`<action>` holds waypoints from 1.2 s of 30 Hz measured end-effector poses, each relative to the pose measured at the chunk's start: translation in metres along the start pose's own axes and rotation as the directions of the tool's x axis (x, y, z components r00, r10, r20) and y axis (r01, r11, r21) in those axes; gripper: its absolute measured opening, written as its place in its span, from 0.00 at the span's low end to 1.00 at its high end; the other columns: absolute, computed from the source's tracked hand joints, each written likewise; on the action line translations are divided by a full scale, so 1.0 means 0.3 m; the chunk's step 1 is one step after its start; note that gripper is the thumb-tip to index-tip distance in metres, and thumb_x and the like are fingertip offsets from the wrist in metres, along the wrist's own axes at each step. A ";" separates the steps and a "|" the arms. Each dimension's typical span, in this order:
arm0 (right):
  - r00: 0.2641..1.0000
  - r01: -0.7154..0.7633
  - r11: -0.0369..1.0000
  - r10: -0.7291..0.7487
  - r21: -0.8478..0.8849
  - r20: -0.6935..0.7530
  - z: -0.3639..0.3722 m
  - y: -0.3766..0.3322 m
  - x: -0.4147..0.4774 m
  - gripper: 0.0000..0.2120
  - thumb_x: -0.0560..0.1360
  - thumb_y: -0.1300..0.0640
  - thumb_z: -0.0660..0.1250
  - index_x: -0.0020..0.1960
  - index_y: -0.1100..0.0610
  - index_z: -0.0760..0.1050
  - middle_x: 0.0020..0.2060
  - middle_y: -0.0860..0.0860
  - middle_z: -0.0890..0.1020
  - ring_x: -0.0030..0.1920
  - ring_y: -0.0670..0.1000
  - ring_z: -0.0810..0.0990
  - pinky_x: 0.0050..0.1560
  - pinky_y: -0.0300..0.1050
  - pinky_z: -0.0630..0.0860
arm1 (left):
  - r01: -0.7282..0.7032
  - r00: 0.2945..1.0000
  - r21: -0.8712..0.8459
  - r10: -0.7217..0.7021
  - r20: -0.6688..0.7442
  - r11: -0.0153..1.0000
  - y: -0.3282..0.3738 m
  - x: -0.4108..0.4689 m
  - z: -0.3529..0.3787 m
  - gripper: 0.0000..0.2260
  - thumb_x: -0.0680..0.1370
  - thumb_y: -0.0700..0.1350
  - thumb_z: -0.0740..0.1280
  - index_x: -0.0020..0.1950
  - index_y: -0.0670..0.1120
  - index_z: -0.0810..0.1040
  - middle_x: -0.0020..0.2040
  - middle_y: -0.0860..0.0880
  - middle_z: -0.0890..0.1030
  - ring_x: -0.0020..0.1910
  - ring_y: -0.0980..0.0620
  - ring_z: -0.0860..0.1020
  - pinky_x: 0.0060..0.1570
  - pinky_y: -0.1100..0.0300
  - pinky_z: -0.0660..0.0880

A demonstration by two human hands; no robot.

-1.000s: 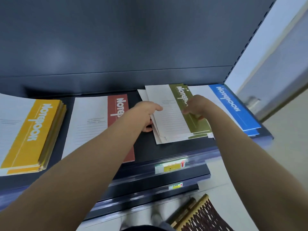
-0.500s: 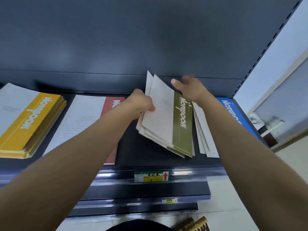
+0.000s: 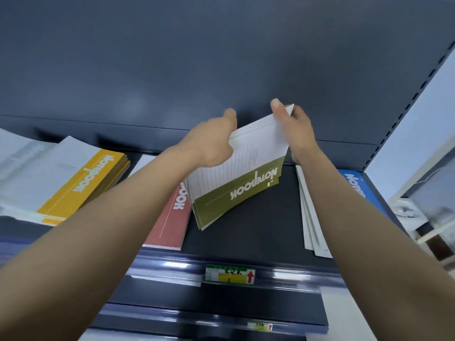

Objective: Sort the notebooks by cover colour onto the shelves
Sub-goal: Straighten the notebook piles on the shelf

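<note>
Several green notebooks stand on edge, fingers of your left hand and right hand gripping their top; slacken, and they may fan onto red notebooks at eight o'clock.

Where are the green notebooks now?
Head view, centre: the left hand and right hand hold the green notebooks tilted over the shelf, between the red notebook at left and the blue notebooks at right.

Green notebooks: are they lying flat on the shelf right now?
No: the left hand and right hand grip the green notebooks at their upper edge, tilted up steeply over the shelf.
</note>
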State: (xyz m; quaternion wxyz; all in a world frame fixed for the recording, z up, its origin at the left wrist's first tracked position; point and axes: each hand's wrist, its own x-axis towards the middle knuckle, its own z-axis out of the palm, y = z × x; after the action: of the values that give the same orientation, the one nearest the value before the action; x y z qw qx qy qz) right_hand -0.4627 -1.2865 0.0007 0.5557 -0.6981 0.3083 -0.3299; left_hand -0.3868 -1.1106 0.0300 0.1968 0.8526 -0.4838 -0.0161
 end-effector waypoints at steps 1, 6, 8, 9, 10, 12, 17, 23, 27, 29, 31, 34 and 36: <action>1.000 0.000 1.000 0.001 0.013 -0.016 -0.002 0.006 0.002 0.20 0.72 0.38 0.67 0.54 0.53 0.73 0.44 0.45 0.79 0.40 0.41 0.78 0.37 0.35 0.71 | -0.011 1.000 0.009 0.010 0.026 1.000 0.007 0.000 0.004 0.12 0.76 0.35 0.63 0.54 0.47 0.63 0.42 0.48 0.74 0.40 0.49 0.74 0.34 0.57 0.70; 0.990 0.012 0.997 -0.001 0.082 -0.140 -0.010 0.056 0.010 0.11 0.75 0.52 0.69 0.39 0.55 0.69 0.34 0.47 0.71 0.35 0.44 0.69 0.37 0.35 0.67 | -0.023 0.980 -0.085 0.039 0.194 0.996 0.011 -0.005 0.002 0.09 0.77 0.36 0.62 0.55 0.46 0.69 0.50 0.49 0.77 0.48 0.51 0.76 0.42 0.55 0.74; 0.981 0.019 0.990 0.008 0.139 -0.193 -0.008 0.087 0.009 0.14 0.76 0.57 0.66 0.35 0.54 0.65 0.31 0.47 0.67 0.32 0.44 0.64 0.35 0.34 0.66 | 0.007 0.966 -0.156 0.034 0.257 0.988 0.003 -0.018 -0.003 0.09 0.77 0.38 0.64 0.55 0.48 0.72 0.52 0.50 0.79 0.51 0.50 0.77 0.50 0.51 0.76; 0.977 0.026 0.988 0.007 0.151 -0.215 -0.006 0.093 0.007 0.15 0.77 0.58 0.65 0.34 0.54 0.64 0.30 0.47 0.66 0.31 0.44 0.64 0.35 0.33 0.65 | 0.027 0.958 -0.180 0.026 0.287 0.983 -0.004 -0.028 -0.009 0.09 0.77 0.40 0.66 0.55 0.49 0.73 0.53 0.51 0.80 0.51 0.50 0.78 0.53 0.50 0.75; 0.973 0.030 0.988 0.006 0.150 -0.231 -0.001 0.093 0.005 0.16 0.77 0.58 0.65 0.34 0.54 0.63 0.30 0.47 0.66 0.31 0.44 0.63 0.34 0.32 0.65 | 0.048 0.951 -0.191 0.014 0.310 0.980 -0.016 -0.040 -0.017 0.09 0.76 0.41 0.67 0.55 0.49 0.74 0.53 0.51 0.81 0.52 0.50 0.79 0.55 0.50 0.75; 0.967 0.020 0.990 0.017 0.143 -0.252 0.008 0.090 0.007 0.16 0.77 0.57 0.64 0.33 0.54 0.63 0.29 0.47 0.66 0.31 0.44 0.63 0.35 0.33 0.65 | 0.102 0.949 -0.229 -0.026 0.314 0.968 -0.053 -0.065 -0.027 0.08 0.76 0.43 0.70 0.53 0.48 0.76 0.52 0.52 0.82 0.51 0.51 0.79 0.55 0.50 0.75; 0.970 -0.158 0.960 0.195 0.230 -0.148 0.029 0.124 -0.005 0.18 0.76 0.42 0.61 0.39 0.56 0.66 0.35 0.51 0.70 0.37 0.48 0.70 0.41 0.43 0.67 | 0.222 0.973 -0.444 -0.166 0.163 0.868 -0.128 -0.119 0.009 0.05 0.74 0.44 0.72 0.48 0.48 0.78 0.47 0.51 0.82 0.46 0.51 0.81 0.46 0.57 0.78; 0.961 -0.180 0.941 0.230 0.287 -0.152 0.036 0.122 -0.016 0.19 0.73 0.39 0.62 0.39 0.55 0.66 0.39 0.53 0.70 0.42 0.51 0.70 0.44 0.47 0.67 | 0.056 0.900 -0.837 -0.390 -0.194 0.545 -0.082 -0.125 0.087 0.08 0.75 0.46 0.71 0.41 0.42 0.80 0.38 0.50 0.81 0.35 0.59 0.78 0.36 0.70 0.73; 0.954 -0.144 0.929 0.223 0.342 -0.202 0.050 0.101 -0.021 0.18 0.77 0.45 0.62 0.35 0.55 0.62 0.33 0.50 0.64 0.37 0.49 0.64 0.40 0.43 0.63 | 0.035 0.835 -0.868 -0.491 -0.246 0.495 -0.063 -0.107 0.111 0.10 0.76 0.46 0.70 0.37 0.42 0.79 0.36 0.50 0.80 0.31 0.61 0.76 0.32 0.74 0.71; 0.953 -0.128 0.937 0.207 0.326 -0.221 0.050 0.094 -0.017 0.19 0.77 0.45 0.61 0.35 0.56 0.60 0.32 0.49 0.62 0.36 0.48 0.62 0.39 0.42 0.62 | 0.026 0.830 -0.864 -0.492 -0.261 0.502 -0.063 -0.102 0.111 0.10 0.76 0.46 0.70 0.38 0.43 0.79 0.36 0.50 0.80 0.31 0.63 0.76 0.32 0.75 0.70; 0.957 -0.136 0.950 0.200 0.282 -0.209 0.049 0.096 -0.014 0.19 0.78 0.44 0.60 0.36 0.56 0.62 0.33 0.50 0.65 0.37 0.48 0.66 0.39 0.42 0.64 | 0.002 0.843 -0.839 -0.452 -0.291 0.544 -0.066 -0.107 0.119 0.09 0.76 0.45 0.70 0.40 0.41 0.80 0.37 0.51 0.80 0.33 0.64 0.76 0.35 0.76 0.70; 0.957 -0.167 0.955 0.217 0.247 -0.191 0.050 0.101 -0.017 0.17 0.78 0.43 0.59 0.38 0.54 0.67 0.36 0.51 0.71 0.40 0.48 0.70 0.41 0.43 0.67 | -0.009 0.891 -0.698 -0.311 -0.330 0.716 -0.083 -0.113 0.115 0.11 0.77 0.48 0.68 0.41 0.42 0.81 0.37 0.50 0.81 0.35 0.60 0.78 0.37 0.72 0.72; 0.958 -0.167 0.959 0.213 0.230 -0.192 0.049 0.102 -0.018 0.17 0.79 0.44 0.58 0.38 0.54 0.67 0.34 0.49 0.70 0.38 0.47 0.69 0.38 0.41 0.66 | -0.006 0.956 -0.363 -0.101 -0.274 0.932 -0.101 -0.107 0.091 0.21 0.77 0.58 0.62 0.42 0.41 0.80 0.36 0.44 0.80 0.36 0.48 0.77 0.36 0.61 0.73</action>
State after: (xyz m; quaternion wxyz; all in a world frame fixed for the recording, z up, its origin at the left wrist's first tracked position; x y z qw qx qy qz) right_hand -0.4561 -1.2798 -0.0323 0.6195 -0.5621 0.3957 -0.3789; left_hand -0.3850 -1.0789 -0.0109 0.4175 0.8069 -0.4176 0.0153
